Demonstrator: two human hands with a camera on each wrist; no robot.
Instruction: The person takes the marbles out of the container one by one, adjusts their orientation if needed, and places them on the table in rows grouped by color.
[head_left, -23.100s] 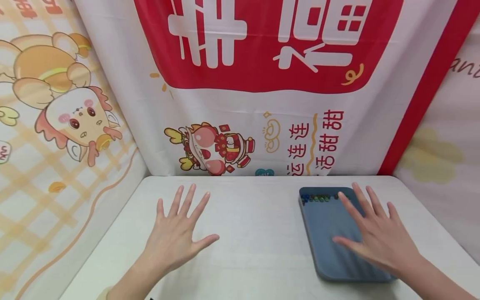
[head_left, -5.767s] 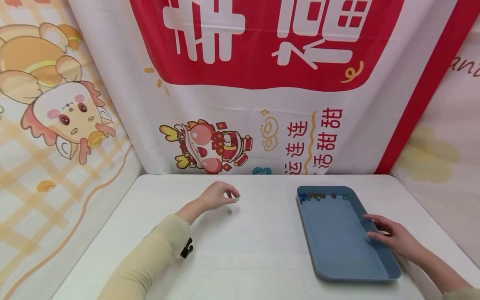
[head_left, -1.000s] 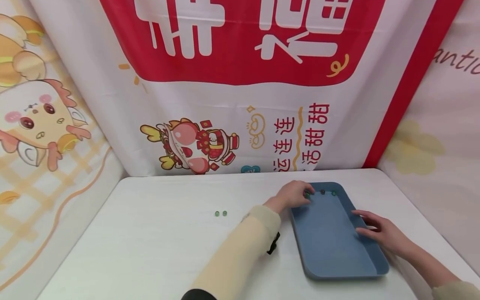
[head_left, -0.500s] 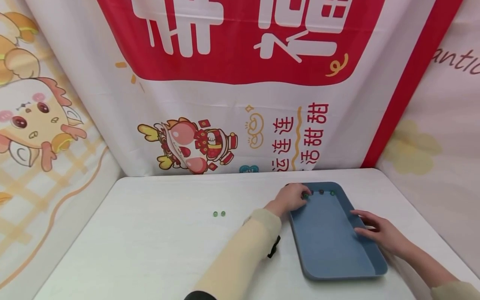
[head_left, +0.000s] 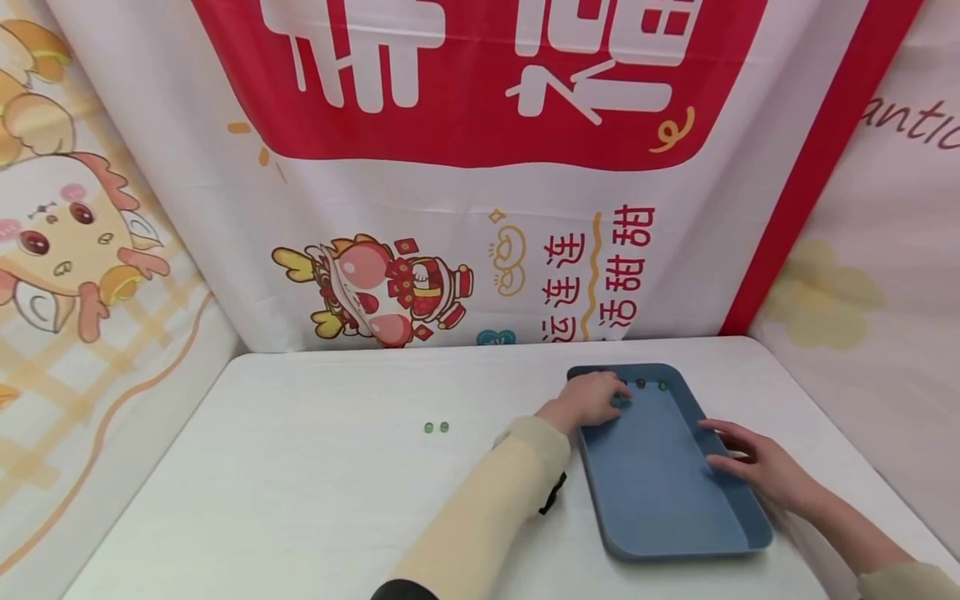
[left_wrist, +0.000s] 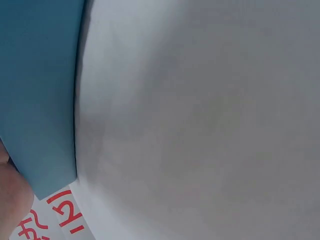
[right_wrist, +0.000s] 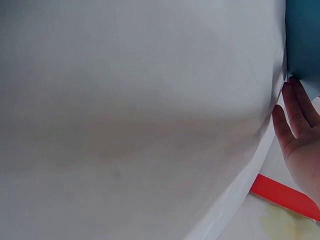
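A blue rectangular tray (head_left: 663,483) lies on the right of the table. My left hand (head_left: 591,398) reaches over its far left corner, and the curled fingertips pinch a small green marble (head_left: 622,401), mostly covered by the fingers. Along the far wall sit a dark brown marble (head_left: 641,383) and a green marble (head_left: 663,386); the hand hides the corner itself. My right hand (head_left: 768,471) holds the tray's right rim, thumb and forefinger over the edge. In the right wrist view, other fingers (right_wrist: 296,112) lie against the tray's outer wall.
Two pale green marbles, a left one (head_left: 429,427) and a right one (head_left: 445,427), lie side by side on the white table (head_left: 285,500). A printed cloth (head_left: 480,200) hangs behind the table's far edge, with more cloth on both sides.
Over the last second my left hand has shifted slightly within the tray's far left corner, lately nearer and rightward with the green marble. The right hand has stayed at the rim.
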